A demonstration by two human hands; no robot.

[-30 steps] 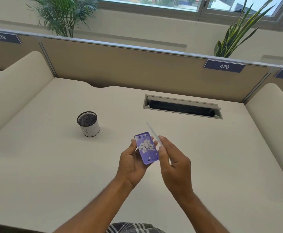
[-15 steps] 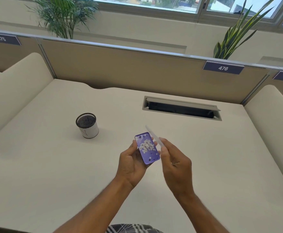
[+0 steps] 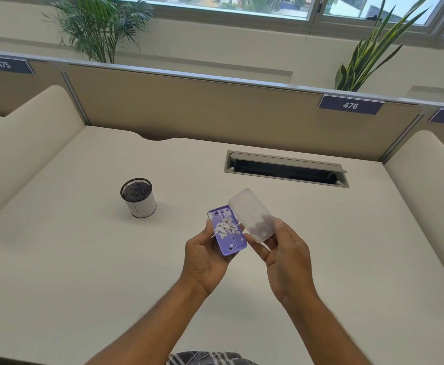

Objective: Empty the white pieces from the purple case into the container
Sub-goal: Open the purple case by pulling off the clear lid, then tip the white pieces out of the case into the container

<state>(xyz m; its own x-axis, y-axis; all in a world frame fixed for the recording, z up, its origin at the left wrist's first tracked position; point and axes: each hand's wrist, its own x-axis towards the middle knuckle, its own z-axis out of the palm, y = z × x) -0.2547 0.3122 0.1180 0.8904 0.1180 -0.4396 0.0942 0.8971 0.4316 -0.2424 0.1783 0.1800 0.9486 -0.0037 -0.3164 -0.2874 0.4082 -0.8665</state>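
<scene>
Your left hand (image 3: 205, 256) is cradling the purple case (image 3: 227, 233) from below and from its left side, fingers curled about it and the thumb lying along its left edge; the case is lying open side up, above the table (image 3: 84, 259) and not touching it; the white pieces (image 3: 225, 227) are sitting heaped in its upper half, none of them spilling. Your right hand (image 3: 285, 255) is pinching the translucent lid (image 3: 252, 214) by its near end, thumb on top and fingers underneath; the lid is tilting away from the case, its left edge just beside the case's right edge, though whether the two are touching you cannot tell from here. The container (image 3: 138, 197), a white cylinder with a dark mesh rim, is standing upright on the table to the left of and beyond your hands, well apart from the case. A grey cable slot (image 3: 285, 168) is sitting in the table beyond your right hand.
</scene>
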